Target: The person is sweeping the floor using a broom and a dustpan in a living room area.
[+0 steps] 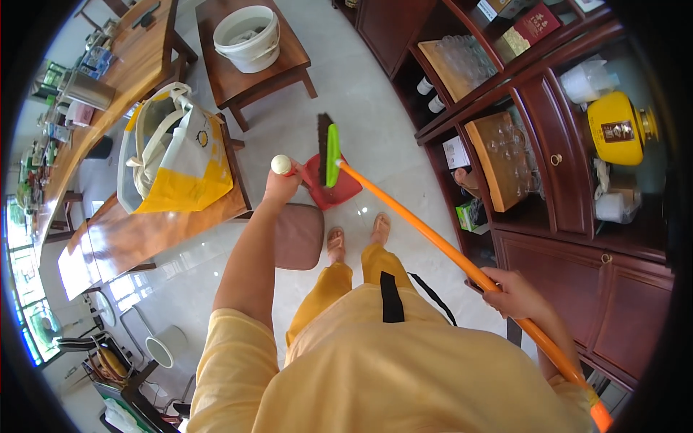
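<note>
My left hand (283,186) is closed round the pale-topped handle of a red dustpan (338,189), whose pan is low over the tiles ahead of my feet. Farther right, my right hand (514,294) grips the orange pole of a broom (426,229). The broom's green head with dark bristles is tilted up on its side and, as seen from above, overlaps the dustpan. Whether the two touch I cannot tell.
A brown stool seat (297,237) is beside my left forearm. On the left, a yellow-and-white tote bag (189,169) sits on a wooden bench (170,227). Ahead, a low wooden table (289,61) carries a white bucket (245,45). Dark cabinets (552,278) with glassware line the right.
</note>
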A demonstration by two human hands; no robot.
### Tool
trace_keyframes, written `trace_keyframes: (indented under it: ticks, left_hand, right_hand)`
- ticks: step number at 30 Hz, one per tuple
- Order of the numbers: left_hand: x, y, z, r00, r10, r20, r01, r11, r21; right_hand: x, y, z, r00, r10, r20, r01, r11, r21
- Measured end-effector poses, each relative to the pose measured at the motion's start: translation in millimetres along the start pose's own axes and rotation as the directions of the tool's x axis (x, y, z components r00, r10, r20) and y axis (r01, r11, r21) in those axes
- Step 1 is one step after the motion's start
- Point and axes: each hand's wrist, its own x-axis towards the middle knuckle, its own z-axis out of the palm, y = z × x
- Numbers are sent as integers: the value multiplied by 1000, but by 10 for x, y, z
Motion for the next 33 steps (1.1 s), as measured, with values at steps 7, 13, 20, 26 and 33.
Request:
trace_keyframes:
  ticks: [7, 13, 20, 26, 33]
  left_hand:
    - [-116, 182, 66, 988, -75, -134, 61, 992, -107]
    - [-80, 203, 297, 953, -165, -253, 96, 960, -264]
    - [126, 174, 510, 884, -6, -467, -136, 953, -272]
    - [254, 246, 434, 922, -139, -362, 45, 966, -256]
    - [150, 363, 593, 951, -10, -309, -45, 985, -169]
  right_hand:
    - [221, 364, 305, 992, 103, -73, -45, 828, 558]
    - [556, 550, 707, 994, 75, -83, 14, 649, 761]
    - [509, 589, 899, 992, 127, -10, -82, 700, 710]
    - [-88, 597, 850, 970, 243, -21, -152, 671, 726]
    - [81, 658, 775, 976, 219, -9, -87, 424, 901]
